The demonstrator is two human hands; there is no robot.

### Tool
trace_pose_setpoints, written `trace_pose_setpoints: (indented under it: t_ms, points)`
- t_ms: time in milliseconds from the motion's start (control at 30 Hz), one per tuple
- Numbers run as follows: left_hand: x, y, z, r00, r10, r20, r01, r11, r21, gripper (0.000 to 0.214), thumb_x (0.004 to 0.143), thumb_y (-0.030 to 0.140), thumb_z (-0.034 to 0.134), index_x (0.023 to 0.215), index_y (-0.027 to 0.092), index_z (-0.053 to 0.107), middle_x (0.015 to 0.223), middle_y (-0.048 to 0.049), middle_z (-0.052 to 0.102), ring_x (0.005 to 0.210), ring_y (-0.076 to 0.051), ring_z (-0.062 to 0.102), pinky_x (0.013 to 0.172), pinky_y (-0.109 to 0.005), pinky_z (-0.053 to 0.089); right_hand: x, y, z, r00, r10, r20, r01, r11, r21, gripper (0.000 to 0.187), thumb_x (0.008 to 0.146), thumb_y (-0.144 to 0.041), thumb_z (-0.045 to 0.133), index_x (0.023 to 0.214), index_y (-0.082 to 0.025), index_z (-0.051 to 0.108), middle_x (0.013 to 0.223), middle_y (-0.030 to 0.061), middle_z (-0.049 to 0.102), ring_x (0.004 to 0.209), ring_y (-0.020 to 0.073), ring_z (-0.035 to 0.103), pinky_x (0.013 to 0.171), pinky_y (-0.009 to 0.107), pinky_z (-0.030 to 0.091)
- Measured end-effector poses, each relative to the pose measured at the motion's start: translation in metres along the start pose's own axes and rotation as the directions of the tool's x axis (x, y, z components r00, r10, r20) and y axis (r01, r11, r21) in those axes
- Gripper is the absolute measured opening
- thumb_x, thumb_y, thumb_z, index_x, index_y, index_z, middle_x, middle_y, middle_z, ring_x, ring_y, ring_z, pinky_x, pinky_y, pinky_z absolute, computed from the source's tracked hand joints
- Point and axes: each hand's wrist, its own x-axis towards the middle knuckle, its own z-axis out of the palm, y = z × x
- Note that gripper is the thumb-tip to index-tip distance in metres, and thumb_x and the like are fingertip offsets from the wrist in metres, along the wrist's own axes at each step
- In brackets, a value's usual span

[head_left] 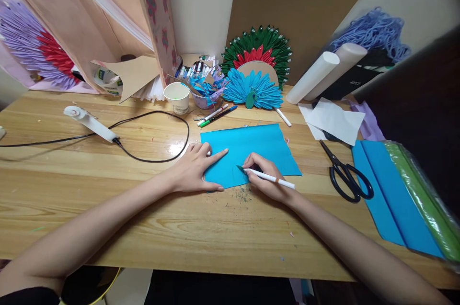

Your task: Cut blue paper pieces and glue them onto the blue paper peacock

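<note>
A blue sheet [258, 149] lies flat on the wooden table [108, 199] in front of me. My left hand [196, 168] rests on the sheet's left edge, fingers stretched flat, index finger pointing right. My right hand [266, 178] is closed around a white marker pen [271, 178], whose green tip touches the sheet near its lower middle.
Black scissors [347, 175] lie to the right, beside folded blue [390, 199] and green sheets [424, 195]. A white glue gun [89, 122] with a black cord [161, 152] lies left. At the back stand a paper cup [177, 96], loose markers [215, 116], a paper peacock [256, 68], white rolls [316, 77] and cardboard.
</note>
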Motion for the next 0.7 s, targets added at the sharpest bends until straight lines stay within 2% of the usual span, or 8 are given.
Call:
trace_pose_setpoints:
  t_ms: [300,500,600,700]
  points:
    - [0.0007,-0.0008,0.0014,1.0,-0.006,0.008,0.006,1.0,-0.008,0.092,0.069,0.078,0.039,0.143,0.026,0.022,0.103,-0.0093,0.043,0.094,-0.026,0.04,0.085,-0.039,0.03,-0.0029,0.0064,-0.0029,0.993,-0.111,0.04,0.109,0.993,0.04,0.01,0.065,-0.01,0.043,0.063,-0.02,0.042,0.063,0.0001,0.047,0.061,0.0149,0.042,0.056,0.027,0.03]
    - [0.0007,-0.0015,0.002,1.0,-0.005,0.003,0.005,1.0,-0.014,0.091,0.069,0.076,0.04,0.143,0.026,0.023,0.103,-0.009,0.043,0.094,-0.025,0.039,0.085,-0.04,0.029,-0.0048,0.0049,-0.0043,0.967,-0.21,0.146,0.2,0.976,0.083,0.011,0.068,-0.014,0.045,0.06,-0.02,0.041,0.059,0.0006,0.047,0.059,0.015,0.042,0.055,0.028,0.031]
    - [0.0009,-0.0014,0.0018,1.0,0.001,-0.002,-0.001,1.0,-0.022,0.091,0.069,0.076,0.041,0.143,0.026,0.023,0.103,-0.0092,0.043,0.093,-0.026,0.039,0.085,-0.04,0.029,-0.0053,0.002,-0.0035,0.979,-0.139,0.151,0.122,0.986,0.114,0.011,0.075,-0.018,0.047,0.065,-0.02,0.044,0.065,0.0012,0.052,0.061,0.015,0.046,0.056,0.028,0.034]
    - [0.0009,-0.001,0.0013,1.0,0.002,0.0,-0.002,1.0,-0.026,0.091,0.069,0.076,0.042,0.143,0.025,0.024,0.103,-0.0094,0.043,0.093,-0.026,0.039,0.085,-0.04,0.029,-0.0043,-0.0017,-0.001,0.999,0.013,0.029,-0.016,0.996,0.09,0.006,0.082,-0.023,0.047,0.077,-0.02,0.048,0.076,0.0021,0.056,0.068,0.0156,0.05,0.06,0.028,0.038]
